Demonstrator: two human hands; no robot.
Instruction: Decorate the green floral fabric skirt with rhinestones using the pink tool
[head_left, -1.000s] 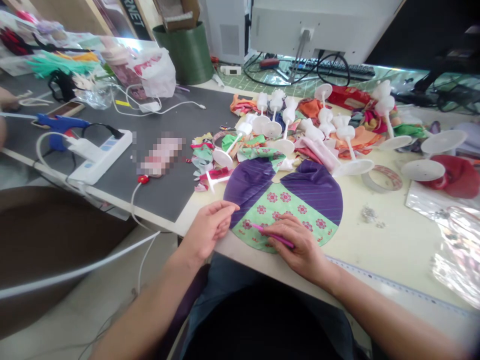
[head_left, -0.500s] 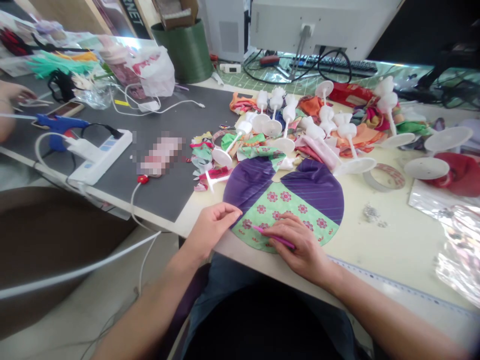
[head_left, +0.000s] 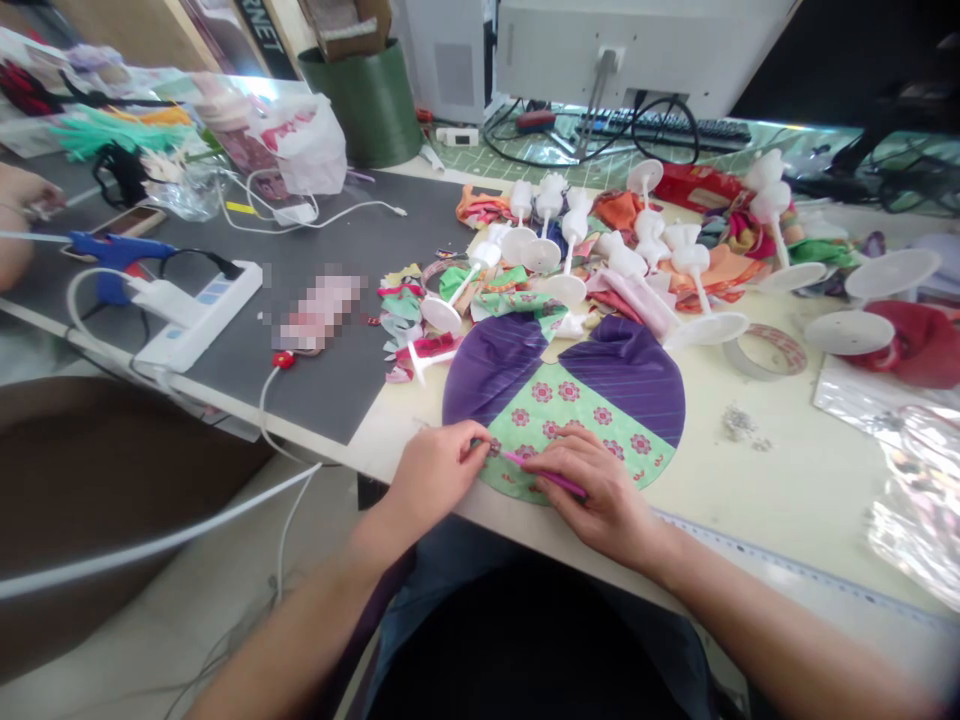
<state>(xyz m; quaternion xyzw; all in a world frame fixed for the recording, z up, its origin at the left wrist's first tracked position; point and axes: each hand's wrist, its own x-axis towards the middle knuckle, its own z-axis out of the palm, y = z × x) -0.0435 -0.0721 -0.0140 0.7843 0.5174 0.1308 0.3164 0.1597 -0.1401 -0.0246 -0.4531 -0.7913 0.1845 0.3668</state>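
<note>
The round cloth piece (head_left: 600, 395), two purple striped wedges above a light green wedge printed with pink flowers, lies flat at the near edge of the cream surface (head_left: 787, 480). Its purple top is rumpled. The thin pink stick (head_left: 544, 474) slants across the green wedge, tip pointing left, in the right hand (head_left: 600, 495).

One round cloth (head_left: 600, 385), one pink pen (head_left: 544, 475), one glue gun (head_left: 112, 250), one power strip (head_left: 199, 310).

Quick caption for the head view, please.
Left hand pinches the edge of a fabric circle; right hand holds a pink tool on it.
</note>
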